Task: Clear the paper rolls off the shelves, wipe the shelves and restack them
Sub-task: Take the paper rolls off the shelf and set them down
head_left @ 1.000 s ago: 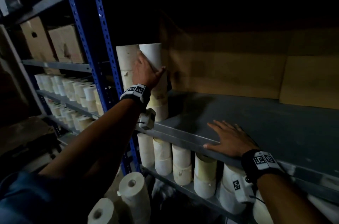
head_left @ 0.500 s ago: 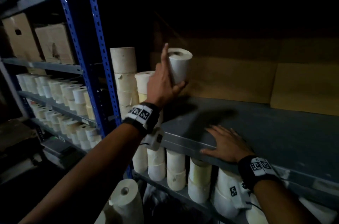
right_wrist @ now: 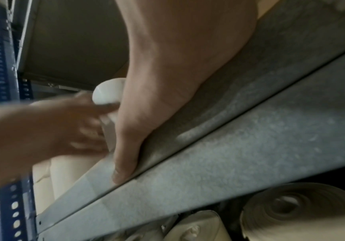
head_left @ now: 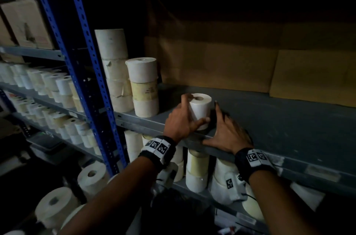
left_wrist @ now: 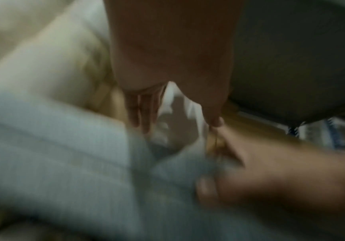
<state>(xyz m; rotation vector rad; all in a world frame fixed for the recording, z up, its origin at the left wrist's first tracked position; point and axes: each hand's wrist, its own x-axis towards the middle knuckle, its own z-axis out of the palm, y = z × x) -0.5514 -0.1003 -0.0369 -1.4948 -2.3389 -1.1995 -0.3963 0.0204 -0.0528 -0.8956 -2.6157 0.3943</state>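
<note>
Gripping 1 roll [head_left: 200,109], L hand [head_left: 181,123], grey shelf [head_left: 289,119]

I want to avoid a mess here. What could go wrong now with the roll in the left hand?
1. The roll stands close to the shelf's front edge; if the left hand lets go carelessly, it may tip off.
2. The right hand lies flat right beside it and could knock it.
3. The tall stack nearby might topple if bumped.
</note>
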